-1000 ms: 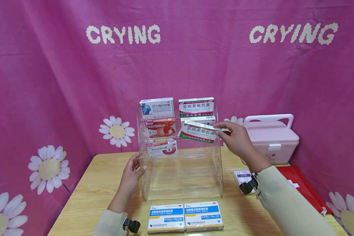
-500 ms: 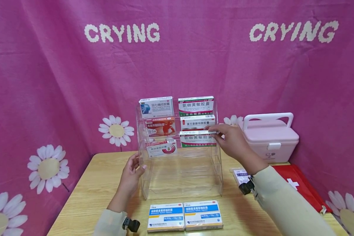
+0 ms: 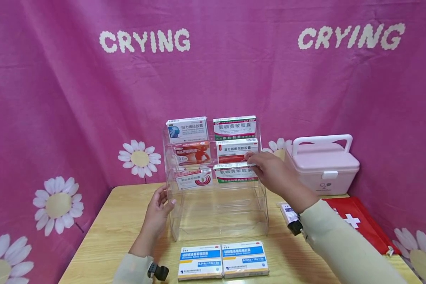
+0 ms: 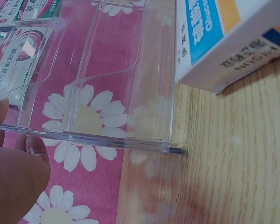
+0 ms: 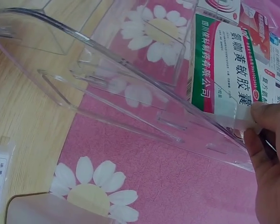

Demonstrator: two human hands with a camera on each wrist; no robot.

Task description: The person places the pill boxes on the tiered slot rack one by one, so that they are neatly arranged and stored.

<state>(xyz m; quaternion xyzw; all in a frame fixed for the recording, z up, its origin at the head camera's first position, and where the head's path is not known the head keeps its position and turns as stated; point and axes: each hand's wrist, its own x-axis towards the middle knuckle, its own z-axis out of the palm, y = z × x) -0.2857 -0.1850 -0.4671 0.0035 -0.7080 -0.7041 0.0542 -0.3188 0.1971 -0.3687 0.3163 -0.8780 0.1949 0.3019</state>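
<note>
A clear tiered display rack [image 3: 220, 232] stands on the table, with medicine boxes in its upper tiers. My left hand [image 3: 157, 213] holds the rack's left side panel, thumb on one side and fingers on the other, as the left wrist view shows the hand [image 4: 18, 172] at that edge. In the third tier on the right sits a white, green and red medicine box [image 3: 234, 175]. My right hand [image 3: 275, 173] pinches its upper right corner; the right wrist view shows thumb and fingers at the corner of this box [image 5: 219, 70]. Two blue-and-white medicine boxes [image 3: 200, 262] lie before the rack.
To the right stands a pink lidded case [image 3: 324, 169] with a raised handle. Near it lie a red pouch [image 3: 362, 225] with a white cross and a small white-and-purple packet [image 3: 288, 212], partly behind my right wrist. A magenta curtain [image 3: 213, 79] hangs behind the table.
The green-and-white box, held tilted in front of the rack, has straightened and moved down into the third tier on the right. My right hand has moved with it, down and left. The left hand stays put.
</note>
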